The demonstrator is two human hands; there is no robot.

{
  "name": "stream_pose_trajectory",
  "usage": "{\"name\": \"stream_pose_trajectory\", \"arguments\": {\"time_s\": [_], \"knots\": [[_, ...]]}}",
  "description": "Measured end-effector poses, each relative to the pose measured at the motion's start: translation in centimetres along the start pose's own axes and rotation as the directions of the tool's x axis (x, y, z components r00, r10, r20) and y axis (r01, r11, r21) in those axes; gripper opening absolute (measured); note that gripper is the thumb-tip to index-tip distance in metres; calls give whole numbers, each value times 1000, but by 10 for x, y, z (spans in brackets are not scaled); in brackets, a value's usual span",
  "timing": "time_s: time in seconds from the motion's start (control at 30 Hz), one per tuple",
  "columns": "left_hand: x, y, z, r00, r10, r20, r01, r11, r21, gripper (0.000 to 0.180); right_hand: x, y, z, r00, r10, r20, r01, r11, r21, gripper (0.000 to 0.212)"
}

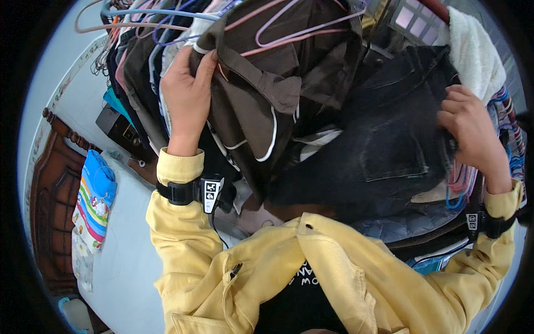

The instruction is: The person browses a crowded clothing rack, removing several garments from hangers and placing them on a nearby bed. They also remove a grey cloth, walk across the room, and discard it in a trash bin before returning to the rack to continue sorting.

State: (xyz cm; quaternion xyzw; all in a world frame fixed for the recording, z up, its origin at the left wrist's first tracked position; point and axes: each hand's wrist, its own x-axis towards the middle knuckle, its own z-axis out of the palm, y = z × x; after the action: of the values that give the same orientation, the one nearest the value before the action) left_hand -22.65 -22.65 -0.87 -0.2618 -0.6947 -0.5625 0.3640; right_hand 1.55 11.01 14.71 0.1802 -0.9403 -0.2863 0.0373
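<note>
Past carved headboard (53, 189) and pale bed (130, 256) at left; holding left hand (189, 89) upright, pinching brown garment (250, 111) mid-view between thumb and fingers; at the far edge of dark jeans (392, 128), tilting right hand (470, 125) inward, curling fingers together; cannot tell if clamped.

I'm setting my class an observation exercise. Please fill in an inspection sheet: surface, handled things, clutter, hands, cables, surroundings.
Surface: pale bed, colourful bundle on it.
Handled things: dark brown jacket with white piping; dark jeans.
Clutter: crowded hanging clothes, blue hanger, white towel.
Hands: left hand pinches the jacket; right hand is at the jeans' edge, grip unclear.
Cables: thin dark cable below the left wrist device.
Surroundings: carved wooden headboard.
</note>
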Motion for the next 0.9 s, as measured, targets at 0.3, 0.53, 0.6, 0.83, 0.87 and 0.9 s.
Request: {"name": "stream_pose_trajectory", "arguments": {"time_s": [0.3, 0.53, 0.6, 0.83, 0.87, 0.9], "knots": [[-283, -174, 96, 458, -751, 476, 820, 563, 100, 59, -21, 13, 25, 971, -96, -221, 109, 993, 46, 29], [-351, -189, 58, 415, -767, 490, 823, 546, 156, 48, -27, 35, 49, 981, -143, -131, 136, 989, -63, 43], [-321, -156, 68, 18, -911, 413, 901, -164, -401, 48, -28, 37, 59, 975, -151, -162, 143, 988, -63, 43], [-240, -60, 25, 466, -278, 840, 621, -574, -535, 44, -24, 33, 76, 948, -182, -261, 163, 982, -93, 44], [-233, -50, 17, 455, -359, 815, 604, -549, -578, 43, -23, 32, 78, 944, -185, -273, 167, 982, -89, 44], [-227, -42, 7, 479, -324, 816, 589, -571, -572, 43, -24, 31, 80, 940, -192, -283, 171, 980, -98, 44]]}}
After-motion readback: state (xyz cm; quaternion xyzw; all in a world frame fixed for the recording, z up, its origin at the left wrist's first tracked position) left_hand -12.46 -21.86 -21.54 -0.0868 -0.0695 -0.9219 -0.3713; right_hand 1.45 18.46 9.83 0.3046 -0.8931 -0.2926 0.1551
